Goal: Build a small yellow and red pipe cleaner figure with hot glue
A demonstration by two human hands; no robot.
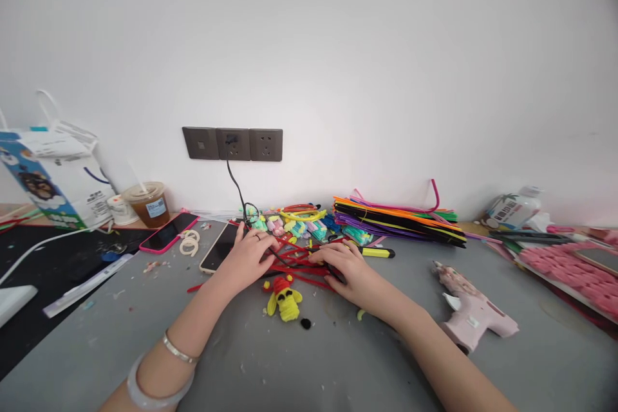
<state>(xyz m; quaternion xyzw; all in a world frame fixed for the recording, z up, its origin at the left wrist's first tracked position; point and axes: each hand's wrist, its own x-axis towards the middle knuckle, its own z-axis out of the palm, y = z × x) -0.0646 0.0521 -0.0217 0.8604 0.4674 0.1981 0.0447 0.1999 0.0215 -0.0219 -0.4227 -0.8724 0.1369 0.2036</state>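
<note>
Both my hands rest on a loose bunch of red pipe cleaners [297,259] in the middle of the grey table [290,360]. My left hand [247,255] lies over their left end, fingers curled down onto them, right beside a phone [218,247]. My right hand [348,269] covers their right end with fingers bent over the strands, near a yellow-handled tool [376,252]. A small yellow and red pipe-cleaner figure [284,299] lies just in front of my hands, with a black pompom [306,323] beside it.
A stack of coloured pipe cleaners [398,219] and small coloured pieces [299,224] lie by the wall. A pink glue gun [470,310] lies at right, pink material [574,273] further right. At left are a pink-cased phone [168,232], white rings [190,243], an iced drink [147,203] and a carton [53,177].
</note>
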